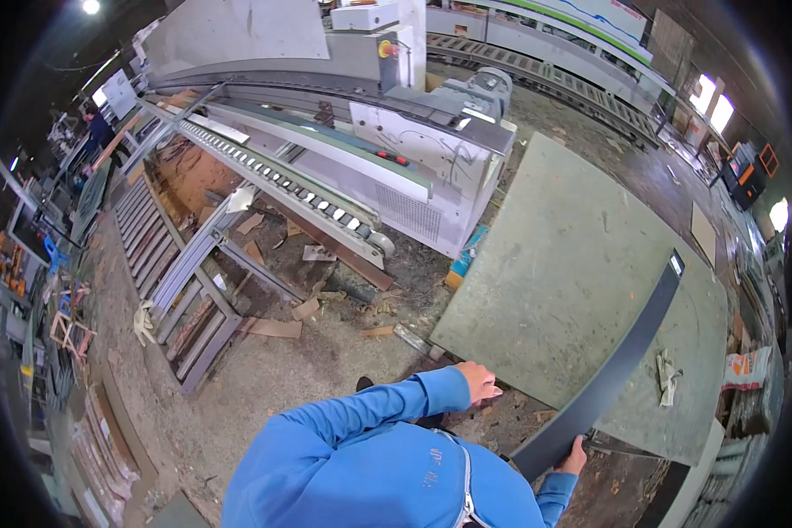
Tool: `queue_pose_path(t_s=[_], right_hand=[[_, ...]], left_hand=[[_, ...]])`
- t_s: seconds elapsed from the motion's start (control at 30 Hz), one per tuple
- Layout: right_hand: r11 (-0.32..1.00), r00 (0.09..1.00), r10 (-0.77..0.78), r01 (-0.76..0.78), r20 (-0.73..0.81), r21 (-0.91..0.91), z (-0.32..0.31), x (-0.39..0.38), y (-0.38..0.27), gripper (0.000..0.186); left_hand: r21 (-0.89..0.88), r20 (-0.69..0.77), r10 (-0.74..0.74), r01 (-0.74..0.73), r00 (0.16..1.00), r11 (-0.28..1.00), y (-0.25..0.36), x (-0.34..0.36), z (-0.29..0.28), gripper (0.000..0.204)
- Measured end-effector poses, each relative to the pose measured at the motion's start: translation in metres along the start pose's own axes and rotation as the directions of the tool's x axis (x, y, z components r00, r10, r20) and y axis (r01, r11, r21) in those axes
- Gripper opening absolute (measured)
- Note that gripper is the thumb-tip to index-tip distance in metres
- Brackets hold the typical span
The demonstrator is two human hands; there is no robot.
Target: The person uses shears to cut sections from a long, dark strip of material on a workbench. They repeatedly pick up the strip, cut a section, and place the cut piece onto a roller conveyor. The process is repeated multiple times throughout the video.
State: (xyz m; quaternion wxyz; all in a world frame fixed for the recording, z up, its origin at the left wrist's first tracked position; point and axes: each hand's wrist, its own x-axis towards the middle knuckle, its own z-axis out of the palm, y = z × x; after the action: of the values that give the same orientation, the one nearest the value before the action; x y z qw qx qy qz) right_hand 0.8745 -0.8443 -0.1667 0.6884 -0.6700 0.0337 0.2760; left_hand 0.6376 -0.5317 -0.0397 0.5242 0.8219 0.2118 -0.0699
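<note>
A long dark grey panel strip slants across the grey-green board tabletop, its far end near the right edge. My right hand grips the near end of the strip, fingers round its edge. By the table's near edge, my left hand hangs with loosely bent fingers and nothing visible in it. It is apart from the strip. A crumpled pale work glove lies on the tabletop to the right of the strip.
A large machine with a roller conveyor stands ahead to the left. A metal frame rack is at left, with scraps on the floor around it. Stacked panels sit at right. Far left, a person stands.
</note>
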Motion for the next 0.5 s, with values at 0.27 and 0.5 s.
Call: queue_pose_path(t_s=[0.27, 0.5], right_hand=[[-0.008, 0.543, -0.828, 0.242, 0.142, -0.970, -0.035, 0.047, -0.030, 0.028], [0.728, 0.848, -0.502, 0.521, 0.171, -0.446, 0.189, 0.017, -0.068, 0.011]], left_hand=[[-0.254, -0.131, -0.205, 0.167, 0.970, 0.953, -0.057, -0.080, -0.064, 0.038], [-0.010, -0.411, -0.180, 0.193, 0.894, 0.981, -0.128, -0.141, -0.124, 0.032]])
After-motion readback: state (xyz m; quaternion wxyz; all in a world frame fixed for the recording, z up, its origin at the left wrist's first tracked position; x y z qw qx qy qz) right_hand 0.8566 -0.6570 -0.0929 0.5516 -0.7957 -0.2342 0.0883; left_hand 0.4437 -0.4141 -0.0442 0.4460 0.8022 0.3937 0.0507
